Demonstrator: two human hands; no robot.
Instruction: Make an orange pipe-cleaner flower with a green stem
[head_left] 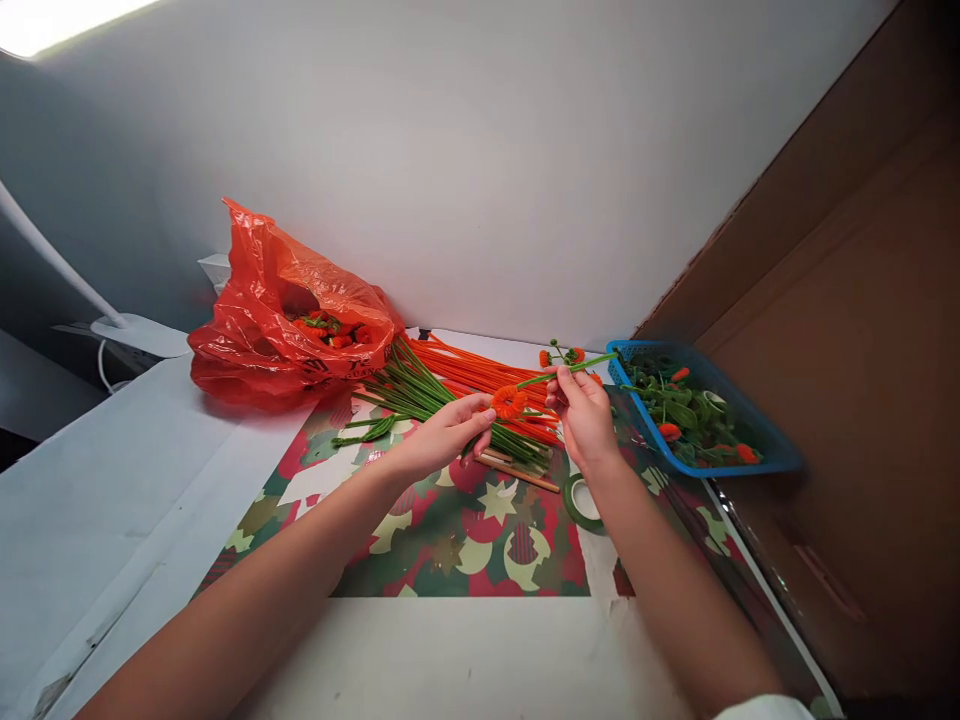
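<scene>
Between my hands is an orange pipe-cleaner flower (509,402) with looped petals and a green stem (534,380). My left hand (466,422) pinches the flower's edge between thumb and fingers. The stem is gripped by my right hand (576,402), and its free end points to the upper right, toward the blue basket. Below and behind my hands lie bundles of green pipe cleaners (427,385) and orange pipe cleaners (480,366). A twisted green leaf piece (369,432) rests left of my left hand.
An orange plastic bag (292,290) holding orange flowers stands at the back left. At the right, a blue basket (720,466) contains green leaves and orange flowers. A roll of green tape (574,510) and thin wooden sticks (525,474) lie on the patterned mat (465,560).
</scene>
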